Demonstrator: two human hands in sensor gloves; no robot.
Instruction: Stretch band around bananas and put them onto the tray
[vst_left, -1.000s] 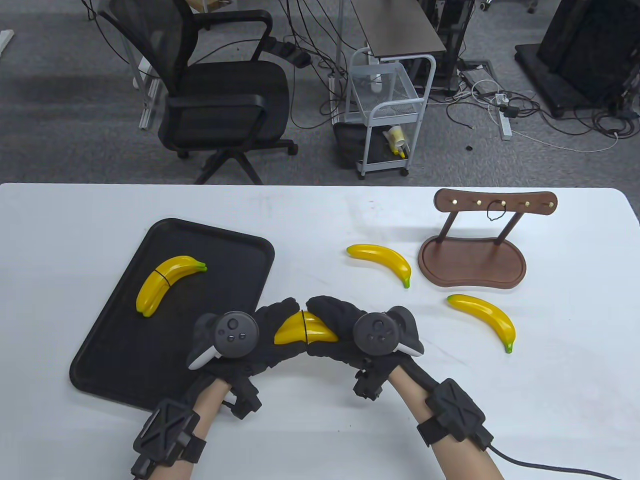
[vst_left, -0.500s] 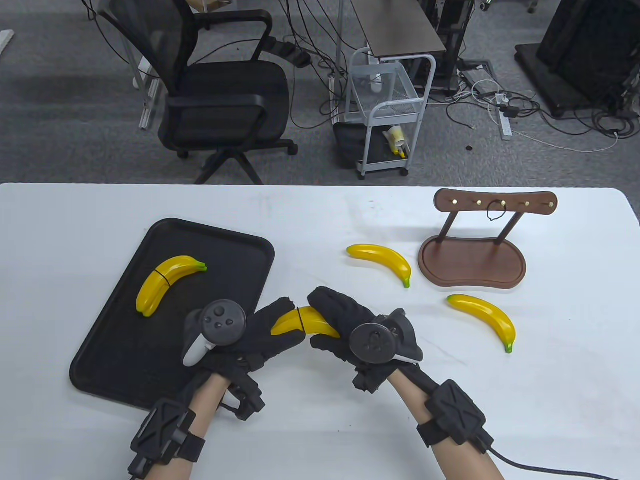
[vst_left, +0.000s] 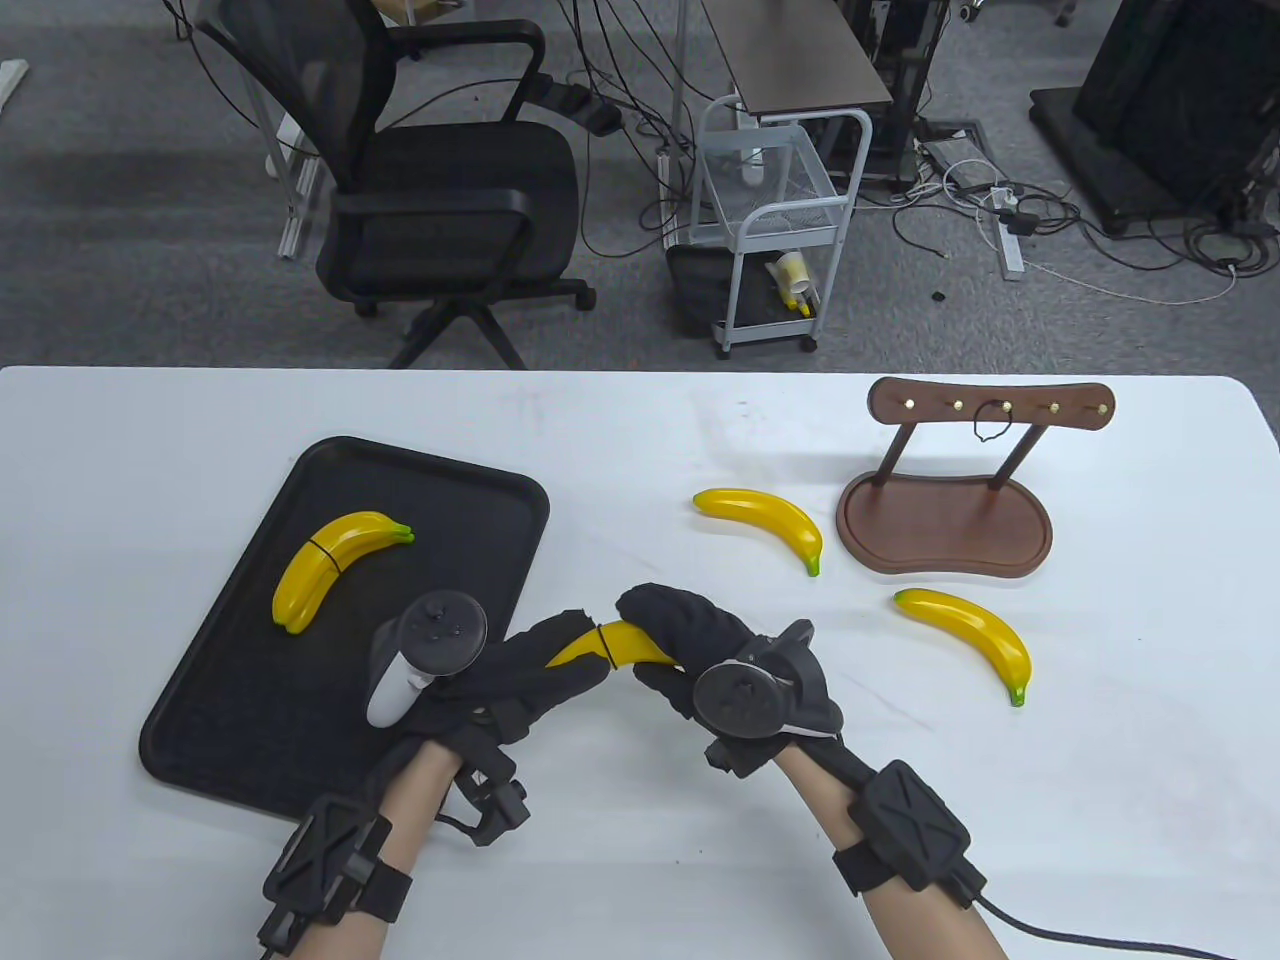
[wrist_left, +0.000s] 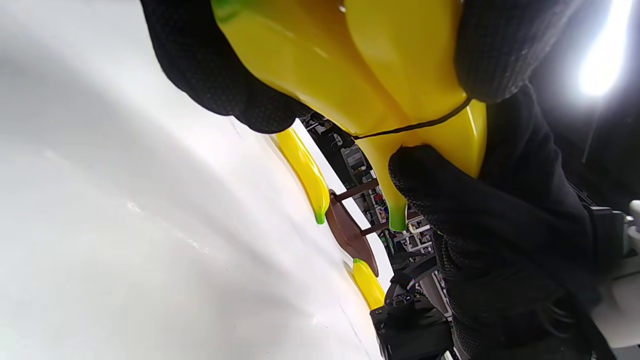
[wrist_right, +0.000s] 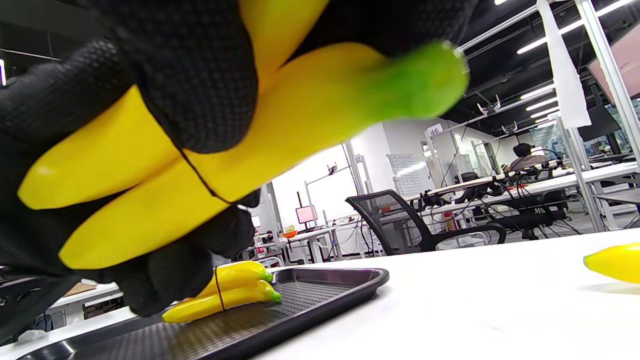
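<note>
A: Where is the pair right now?

B: The two glossy yellow plastic bananas, tied with a thin black elastic band round their middle, are held off the white table near its front edge, just right of the black rectangular plastic tray. The left hand grips one end, fingers curled round it; the right hand is clenched round the other end, by the green tips.

A: And the tray?

B: One banded yellow pair already lies on it, towards its far-left part. Two loose yellow bananas lie near the table's right side, beside the brown wooden hook stand, where one more dark band hangs.

A: What might go wrong from here?

B: I'd guess the band is the weak point. It sits as a single loop, and these bananas look slick; if the hands twist the ends against each other, it could roll towards the tapered tips and snap off. Letting go with one hand too early might let the pair splay, and a low carry could clip the tray's raised rim.
</note>
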